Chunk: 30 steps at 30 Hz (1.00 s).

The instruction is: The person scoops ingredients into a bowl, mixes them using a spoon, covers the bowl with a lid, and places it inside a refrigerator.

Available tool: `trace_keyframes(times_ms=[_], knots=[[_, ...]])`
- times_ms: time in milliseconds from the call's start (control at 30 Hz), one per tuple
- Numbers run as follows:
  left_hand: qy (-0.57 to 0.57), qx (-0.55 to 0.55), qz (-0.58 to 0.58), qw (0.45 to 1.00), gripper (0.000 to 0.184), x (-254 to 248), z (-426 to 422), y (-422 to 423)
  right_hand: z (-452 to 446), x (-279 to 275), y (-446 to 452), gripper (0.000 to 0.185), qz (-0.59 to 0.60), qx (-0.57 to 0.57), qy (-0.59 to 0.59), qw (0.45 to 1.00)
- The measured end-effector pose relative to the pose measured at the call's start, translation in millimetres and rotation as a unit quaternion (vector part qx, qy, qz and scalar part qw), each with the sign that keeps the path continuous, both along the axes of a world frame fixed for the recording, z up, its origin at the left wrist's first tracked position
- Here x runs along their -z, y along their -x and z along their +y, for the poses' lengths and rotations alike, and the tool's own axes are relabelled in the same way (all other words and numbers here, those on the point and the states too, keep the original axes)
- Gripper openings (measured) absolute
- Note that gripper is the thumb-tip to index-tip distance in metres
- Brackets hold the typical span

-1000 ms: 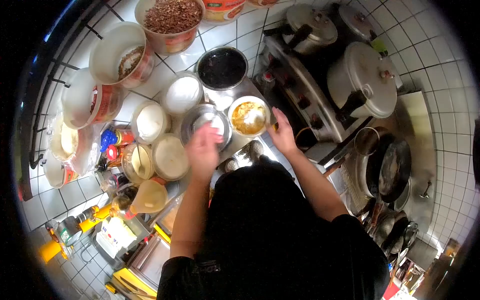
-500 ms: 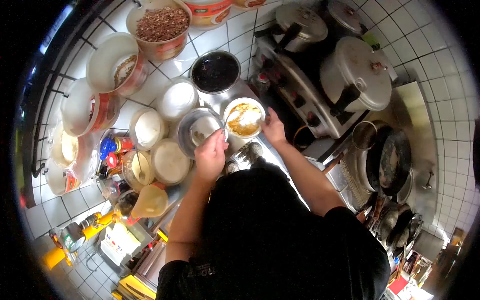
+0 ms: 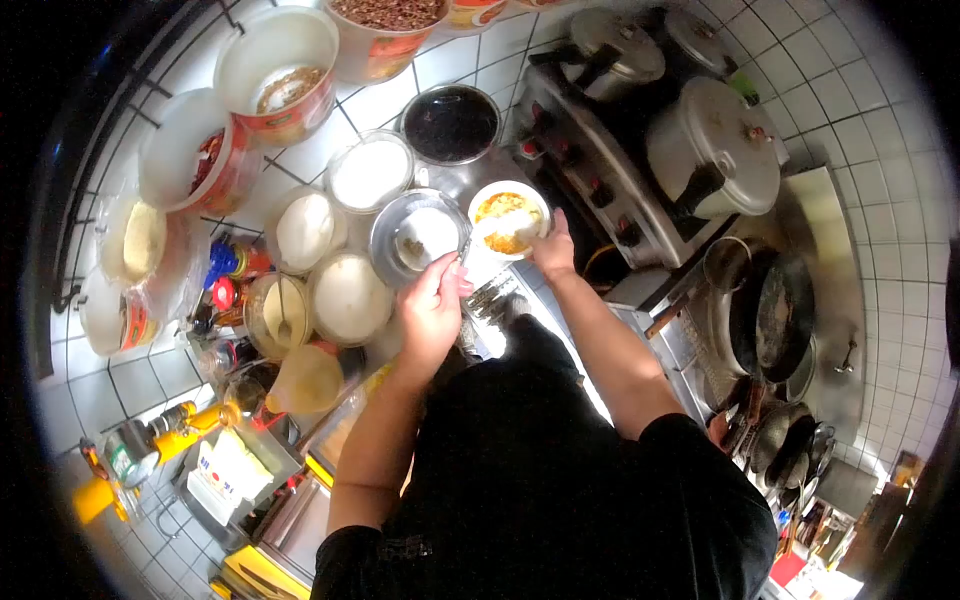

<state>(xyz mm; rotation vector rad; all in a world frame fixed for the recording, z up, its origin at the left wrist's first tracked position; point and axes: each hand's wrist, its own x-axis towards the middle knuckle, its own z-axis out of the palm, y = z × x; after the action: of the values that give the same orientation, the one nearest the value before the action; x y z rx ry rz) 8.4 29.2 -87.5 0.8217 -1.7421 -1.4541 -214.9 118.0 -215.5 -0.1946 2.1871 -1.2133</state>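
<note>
My right hand grips the right rim of a white bowl. Inside it lie white powder and orange-yellow seasoning. Just left of that stands a steel bowl with white powder and a darker patch in it. My left hand is closed in a pinch at the near right edge of the steel bowl. A thin dark bit shows at its fingertips, too small to name. Round tubs of white powder, one behind and another to the left, stand beside the steel bowl.
A pot of dark liquid stands behind the bowls. To the right is a gas stove with a pressure cooker, then hanging pans. Large tubs line the left wall. A spoon rests in a smaller tub.
The view has shifted, so the left-hand tubs appear higher. Both hands and the white bowl sit slightly farther right in view. The white powder in that bowl has a different shape.
</note>
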Motion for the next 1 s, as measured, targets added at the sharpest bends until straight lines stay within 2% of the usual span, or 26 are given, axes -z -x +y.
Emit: trace_keyframes(times_ms=[167,267,367,433,467,500,533,567,633,700,767,800,833,900,933,967,1000], knots=[[-0.219,-0.029,0.131,0.966,0.022,-11,30,-8,19,28,8,0.099,-0.047,0.029,0.131,0.99],[-0.261,-0.072,0.116,0.956,0.024,-15,53,-15,35,44,17,0.098,-0.071,0.005,0.16,0.984],[-0.251,-0.123,0.083,0.956,0.027,-16,83,-19,49,18,16,0.096,-0.093,-0.029,0.15,0.984],[-0.291,-0.17,0.062,0.94,0.027,-23,112,-24,62,17,21,0.095,-0.105,-0.068,0.138,0.983],[-0.324,-0.195,0.152,0.913,0.026,-16,131,-25,72,7,19,0.095,-0.117,-0.072,0.135,0.981],[-0.331,-0.207,0.17,0.905,0.026,-19,147,-30,82,0,16,0.094,-0.129,-0.077,0.129,0.98],[-0.343,-0.247,0.174,0.889,0.025,-15,164,-32,93,20,27,0.091,-0.125,-0.099,0.122,0.98],[-0.345,-0.261,0.152,0.889,0.024,-16,180,-38,98,39,33,0.089,-0.118,-0.122,0.114,0.979],[-0.35,-0.294,0.133,0.879,0.023,-34,213,-57,110,-45,-9,0.087,-0.141,-0.163,0.034,0.976],[-0.336,-0.338,0.157,0.865,0.022,-24,250,-77,130,-22,-6,0.083,-0.1,-0.231,-0.013,0.968],[-0.322,-0.381,0.201,0.843,0.023,-11,287,-99,145,-26,-27,0.084,-0.107,-0.282,-0.021,0.953],[-0.312,-0.405,0.231,0.828,0.021,-1,305,-111,154,-12,-35,0.084,-0.081,-0.296,-0.013,0.952],[-0.308,-0.431,0.247,0.812,0.021,0,321,-122,158,-16,-47,0.085,-0.13,-0.312,0.008,0.941],[-0.305,-0.476,0.273,0.778,0.02,-4,357,-149,172,-11,-78,0.086,-0.152,-0.369,0.035,0.916],[-0.296,-0.495,0.303,0.759,0.021,1,374,-162,176,-15,-97,0.087,-0.16,-0.419,0.052,0.892],[-0.267,-0.522,0.313,0.747,0.02,4,394,-174,182,10,-106,0.089,-0.166,-0.458,0.103,0.867],[-0.26,-0.546,0.318,0.73,0.02,1,411,-188,183,12,-124,0.09,-0.147,-0.496,0.085,0.852]])
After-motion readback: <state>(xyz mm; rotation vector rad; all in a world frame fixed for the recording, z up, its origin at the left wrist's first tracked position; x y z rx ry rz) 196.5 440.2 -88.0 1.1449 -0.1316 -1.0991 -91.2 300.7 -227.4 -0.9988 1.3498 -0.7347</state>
